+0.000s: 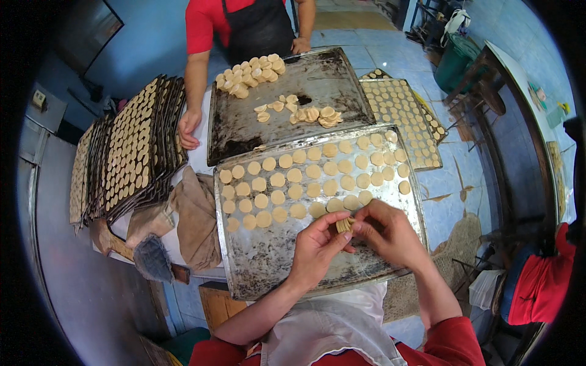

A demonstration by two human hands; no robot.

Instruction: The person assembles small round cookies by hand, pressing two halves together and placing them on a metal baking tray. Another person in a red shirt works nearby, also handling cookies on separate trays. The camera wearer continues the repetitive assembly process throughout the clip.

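In our left hand (318,249) we hold a small stack of dough discs (343,226), above the near metal tray (261,263) with its rows of round pieces (294,175). Our right hand (389,232) touches the stack; its grip we cannot tell.

The white table (199,160) bears two baking trays (259,262) and a crumpled brown cloth (198,222).

Red sleeves (455,343) (short), grey apron (323,329).
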